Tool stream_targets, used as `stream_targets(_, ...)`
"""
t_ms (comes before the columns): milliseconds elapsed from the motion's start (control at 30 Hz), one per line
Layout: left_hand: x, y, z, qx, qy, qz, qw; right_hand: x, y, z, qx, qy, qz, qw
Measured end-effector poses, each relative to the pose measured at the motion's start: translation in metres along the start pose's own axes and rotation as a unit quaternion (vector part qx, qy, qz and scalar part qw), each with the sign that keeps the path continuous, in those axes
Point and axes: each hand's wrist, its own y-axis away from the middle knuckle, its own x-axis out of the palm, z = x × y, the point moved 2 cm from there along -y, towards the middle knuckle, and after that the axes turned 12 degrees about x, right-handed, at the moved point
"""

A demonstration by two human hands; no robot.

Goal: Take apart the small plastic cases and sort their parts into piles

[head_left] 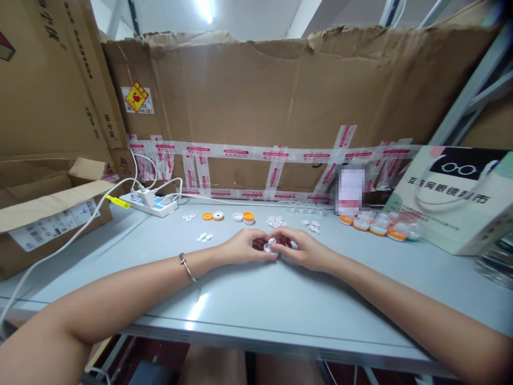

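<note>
My left hand (245, 247) is closed round a small white round plastic piece (267, 248) near the middle of the table. My right hand (303, 250) meets it from the other side, its thumb and fingers closed at the top of the same piece. The fingers partly cover the piece, so its exact kind does not show. Beyond my hands lie a pile of small white pieces with dark marks (276, 221) and a second little group (311, 225). Small white discs (204, 238) rest near my left wrist, beside orange and white round parts (248, 217).
A white power strip (166, 207) with cables and an open carton (52, 214) occupy the left. Clear plastic pieces (306, 208) stand at the back. Orange and white round items with clear tops (377, 224) are near a paper bag (449, 214). Cardboard (256, 96) walls the rear.
</note>
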Motion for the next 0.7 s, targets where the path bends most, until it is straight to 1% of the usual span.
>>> stream_targets(167,0.001,0.000,-0.005,-0.005,-0.056,-0.017,0.998,0.013,0.003,-0.006,0.012,-0.011,-0.101,0.995)
stream_targets(267,0.002,0.000,-0.009,0.004,-0.098,-0.014,0.995,0.016,0.006,-0.004,-0.002,-0.003,-0.124,0.992)
stream_targets(333,0.003,0.000,-0.010,0.009,-0.111,-0.004,0.994,0.014,0.007,-0.001,-0.026,-0.004,-0.140,0.990)
stream_targets(400,0.003,0.000,-0.009,0.008,-0.112,-0.001,0.994,0.010,0.007,0.002,-0.041,-0.020,-0.186,0.981)
stream_targets(467,0.004,0.000,-0.007,0.003,-0.109,-0.013,0.994,0.005,0.007,0.005,-0.037,-0.044,-0.228,0.972)
stream_targets(533,0.004,0.000,-0.006,-0.002,-0.106,-0.027,0.994,0.002,0.006,0.007,-0.018,-0.074,-0.233,0.970)
stream_targets(600,0.004,0.000,-0.006,0.000,-0.105,-0.028,0.994,0.000,0.005,0.009,0.006,-0.136,-0.216,0.967)
stream_targets(700,0.004,0.000,-0.007,0.003,-0.100,-0.012,0.995,-0.005,0.006,0.014,0.036,-0.260,-0.193,0.945)
